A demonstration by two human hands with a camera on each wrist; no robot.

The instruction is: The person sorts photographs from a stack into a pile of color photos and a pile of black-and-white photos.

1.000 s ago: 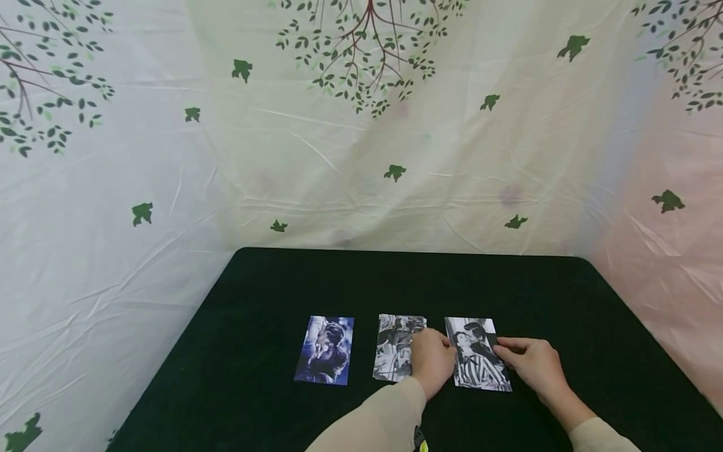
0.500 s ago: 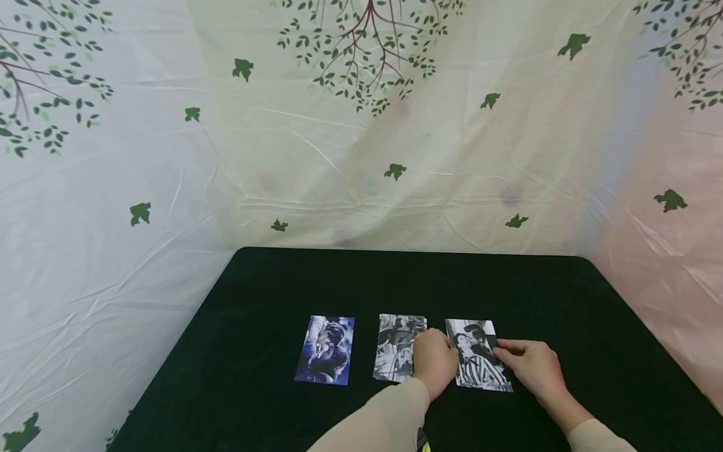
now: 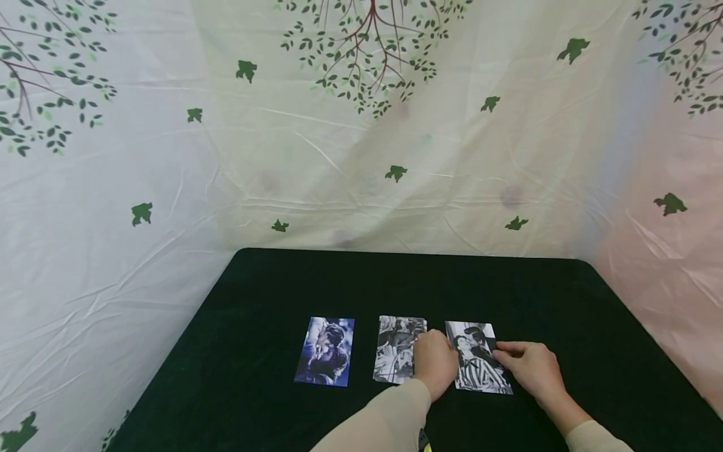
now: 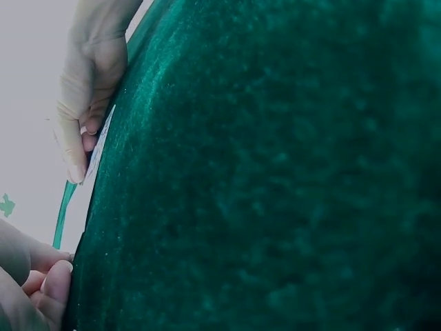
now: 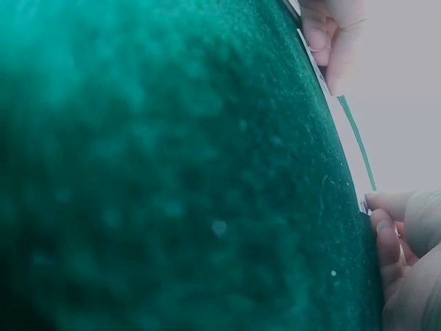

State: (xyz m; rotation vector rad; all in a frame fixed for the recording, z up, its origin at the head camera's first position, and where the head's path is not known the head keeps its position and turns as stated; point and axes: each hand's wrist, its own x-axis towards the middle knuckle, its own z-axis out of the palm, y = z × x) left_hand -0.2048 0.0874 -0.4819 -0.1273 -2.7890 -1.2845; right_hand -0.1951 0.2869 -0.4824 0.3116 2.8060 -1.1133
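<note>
The site is a curtained-off tabletop work area; the type of building around it cannot be determined. Creased, light-coloured fabric (image 3: 333, 194) encloses the far side and both flanks, printed with leafy branches (image 3: 373, 56) and scattered green motifs (image 3: 573, 50). The work surface is a single table (image 3: 294, 276) with rounded far corners and a dark green, velvety covering.

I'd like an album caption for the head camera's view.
Left hand and right hand flank the rightmost photo in a row on a dark table.
</note>
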